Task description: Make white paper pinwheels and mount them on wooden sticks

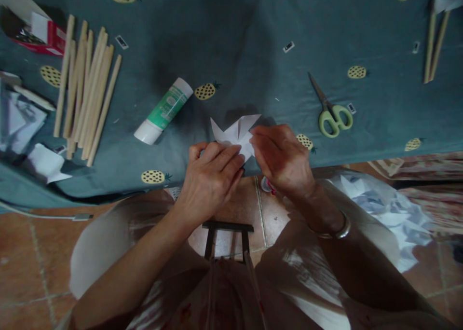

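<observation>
A white folded paper pinwheel (237, 131) with pointed blades is at the table's near edge, between my two hands. My left hand (213, 175) is closed on its lower left part, fingers bent over the paper. My right hand (284, 158) pinches the right side, its fingertips pressed together at a blade. Whether a small part is also between those fingertips is hidden. A green and white glue stick (164, 111) lies to the left of the pinwheel. Green-handled scissors (331, 110) rest to the right, blades slightly apart and pointing away.
Several wooden sticks (88, 89) lie in a bunch at left, near an open red box (56, 38) and white paper pieces (45, 163). Two more sticks (434, 45) are at the far right. A clear bag of folded paper (387, 209) hangs low at right. A white cable (43, 215) crosses lower left.
</observation>
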Motion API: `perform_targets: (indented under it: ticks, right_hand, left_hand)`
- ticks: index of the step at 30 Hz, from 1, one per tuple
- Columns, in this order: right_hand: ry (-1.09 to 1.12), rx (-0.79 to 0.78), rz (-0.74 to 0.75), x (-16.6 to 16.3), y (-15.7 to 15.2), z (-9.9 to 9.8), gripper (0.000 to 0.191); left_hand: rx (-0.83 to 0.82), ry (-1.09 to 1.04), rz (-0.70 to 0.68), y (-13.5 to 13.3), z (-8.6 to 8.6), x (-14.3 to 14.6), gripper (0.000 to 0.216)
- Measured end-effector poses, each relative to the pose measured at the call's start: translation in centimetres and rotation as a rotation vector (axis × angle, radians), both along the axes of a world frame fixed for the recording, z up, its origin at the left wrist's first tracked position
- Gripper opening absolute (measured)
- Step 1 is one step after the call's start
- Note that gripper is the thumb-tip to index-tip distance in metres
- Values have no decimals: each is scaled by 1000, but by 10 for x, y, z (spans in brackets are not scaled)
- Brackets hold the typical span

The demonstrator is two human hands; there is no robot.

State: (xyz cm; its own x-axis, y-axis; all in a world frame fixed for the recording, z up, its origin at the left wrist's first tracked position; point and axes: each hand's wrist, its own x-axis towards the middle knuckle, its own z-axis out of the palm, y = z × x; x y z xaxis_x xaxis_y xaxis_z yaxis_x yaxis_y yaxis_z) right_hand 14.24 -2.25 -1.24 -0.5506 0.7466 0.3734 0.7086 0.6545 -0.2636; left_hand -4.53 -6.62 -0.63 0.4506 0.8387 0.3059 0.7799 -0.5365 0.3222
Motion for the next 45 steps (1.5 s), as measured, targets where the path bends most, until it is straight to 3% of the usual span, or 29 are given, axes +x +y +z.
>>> perform_targets:
  ticks: [7, 17, 23, 31, 45]
  right_hand:
    - [81, -42, -11, -2, -1, -1, 20]
    - [360, -391, -247, -9, 1, 12, 30]
    - [490, -533, -322, -13, 6, 9, 34]
    - [517, -614, -358, -16, 13, 6, 33]
    - [503, -606, -337, -15, 14, 8, 30]
  left_hand:
    - [-60, -17, 16, 0, -2, 0, 27]
    - [1, -10, 69, 5, -3, 0, 42]
    - [72, -2, 85, 9, -8, 1, 48]
    - [145, 6, 71, 19, -11, 0, 47]
    - [187, 43, 47, 32, -12, 2, 52]
